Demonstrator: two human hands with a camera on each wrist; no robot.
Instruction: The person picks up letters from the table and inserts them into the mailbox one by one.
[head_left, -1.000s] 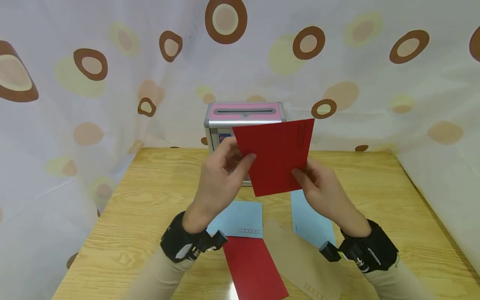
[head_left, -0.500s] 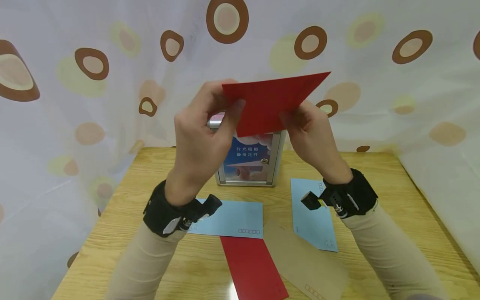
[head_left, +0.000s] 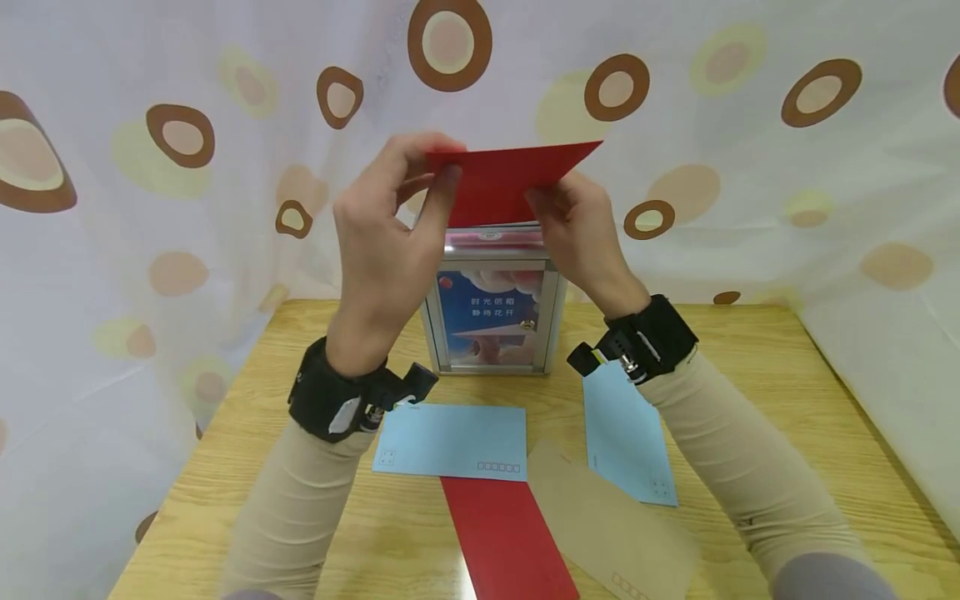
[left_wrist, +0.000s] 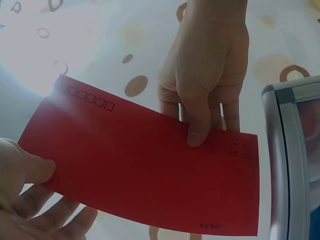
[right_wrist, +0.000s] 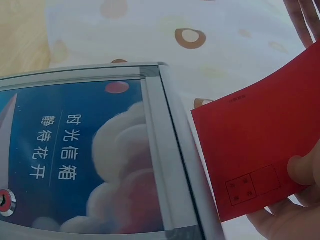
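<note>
Both hands hold one red envelope [head_left: 510,179] above the mailbox [head_left: 492,321], whose lockable front bears a blue picture and white characters. My left hand [head_left: 393,225] pinches the envelope's left side, thumb on the near face. On its right side my right hand [head_left: 581,229] pinches it the same way. In the left wrist view, printed squares show on the envelope [left_wrist: 150,160], slightly bowed. Its lower edge lies close to the mailbox's top in the right wrist view; the slot is hidden behind the envelope, so contact cannot be told.
A blue envelope [head_left: 457,442] lies partly over another red envelope [head_left: 510,537] on the wooden table [head_left: 247,467]. To their right are a tan envelope [head_left: 615,529] and a second blue envelope [head_left: 630,442]. A patterned curtain [head_left: 247,192] stands behind the mailbox.
Both hands have raised the red envelope and tipped it flatter, bringing it over the mailbox's top. In the last half second they have shifted left, the right hand most. The table envelopes stay put.
</note>
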